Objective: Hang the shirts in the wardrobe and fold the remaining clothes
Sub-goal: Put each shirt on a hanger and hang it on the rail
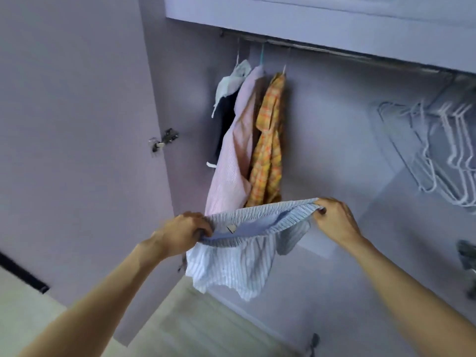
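Note:
A pair of blue-and-white striped shorts hangs stretched between my hands in front of the open wardrobe. My left hand grips one end of the elastic waistband; my right hand pinches the other end. Behind the shorts, on the wardrobe rail, hang a dark garment with a white collar, a pink striped shirt and an orange checked shirt.
Several empty white hangers bunch together at the right end of the rail. The open wardrobe door stands at the left, with a hinge. A dark grey cloth shows at the right edge. Pale floor lies below.

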Motion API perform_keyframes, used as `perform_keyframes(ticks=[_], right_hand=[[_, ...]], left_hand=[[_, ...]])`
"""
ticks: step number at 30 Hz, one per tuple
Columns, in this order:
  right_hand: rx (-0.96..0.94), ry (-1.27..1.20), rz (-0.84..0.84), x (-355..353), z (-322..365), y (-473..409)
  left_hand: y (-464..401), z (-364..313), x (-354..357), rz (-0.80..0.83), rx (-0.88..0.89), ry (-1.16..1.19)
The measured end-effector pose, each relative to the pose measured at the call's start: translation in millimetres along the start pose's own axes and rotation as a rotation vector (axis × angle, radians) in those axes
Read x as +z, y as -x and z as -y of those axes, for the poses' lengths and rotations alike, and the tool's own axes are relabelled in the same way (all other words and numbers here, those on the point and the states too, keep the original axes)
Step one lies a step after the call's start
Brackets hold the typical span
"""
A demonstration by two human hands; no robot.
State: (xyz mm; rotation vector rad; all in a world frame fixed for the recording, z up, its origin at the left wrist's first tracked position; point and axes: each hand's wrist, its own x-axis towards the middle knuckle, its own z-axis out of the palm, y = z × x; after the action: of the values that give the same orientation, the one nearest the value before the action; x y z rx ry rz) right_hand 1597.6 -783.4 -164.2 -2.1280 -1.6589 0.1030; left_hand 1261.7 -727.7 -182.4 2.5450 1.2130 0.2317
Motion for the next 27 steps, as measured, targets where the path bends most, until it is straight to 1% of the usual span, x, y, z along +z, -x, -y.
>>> perform_keyframes(ticks=[3, 5, 7, 8, 9, 10, 12, 14, 16, 18, 20, 24, 27], right_hand=[[0.183, -0.015, -0.094, -17.9, -21.6, -4.6], [0.265, -0.025, -0.116, -32.4, -33.8, -7.2], [0.29, -0.025, -0.088, -48.5, -45.3, -6.6], [0.294, -0.003, -0.058, -59.0, -51.9, -5.0], [0.291, 0.029, -0.016, -66.4, -56.8, -3.0], [0.292, 0.069, 0.017, -73.4, -61.7, -1.7], [0.315, 0.133, 0.034, -85.3, -71.4, -1.1], [0.341, 0.119, -0.024, -95.3, -79.8, -2.8], [0.353, 0.054, -0.163, -102.7, -86.4, -6.3], [0.376, 0.071, -0.308, -106.7, -90.2, -13.3], [0.417, 0.153, -0.375, -108.6, -92.5, -25.5], [0.523, 0.369, -0.321, -107.1, -95.9, -53.4], [0.598, 0.348, -0.313, -107.7, -98.3, -72.8]], left_hand=[[-39.6, -17.3, -9.2, 0.045, 0.106, -0.016], [-61.7, -27.9, -15.0, 0.1, 0.186, -0.031], [-80.1, -35.8, -21.7, 0.11, 0.246, -0.041], [-92.6, -42.0, -24.4, 0.074, 0.282, -0.03], [-100.9, -46.5, -26.0, 0.022, 0.302, 0.025], [-109.3, -52.1, -27.3, -0.036, 0.31, 0.134], [-125.8, -68.0, -28.9, -0.139, 0.258, 0.38], [-142.5, -85.0, -30.0, -0.212, 0.18, 0.536], [-157.4, -101.1, -33.5, -0.231, 0.163, 0.598], [-171.3, -114.4, -36.5, -0.216, 0.217, 0.587], [-183.8, -125.5, -39.0, -0.203, 0.272, 0.54], [-199.5, -140.4, -39.5, -0.226, 0.428, 0.496], [-205.6, -139.3, -42.7, -0.211, 0.465, 0.427]])
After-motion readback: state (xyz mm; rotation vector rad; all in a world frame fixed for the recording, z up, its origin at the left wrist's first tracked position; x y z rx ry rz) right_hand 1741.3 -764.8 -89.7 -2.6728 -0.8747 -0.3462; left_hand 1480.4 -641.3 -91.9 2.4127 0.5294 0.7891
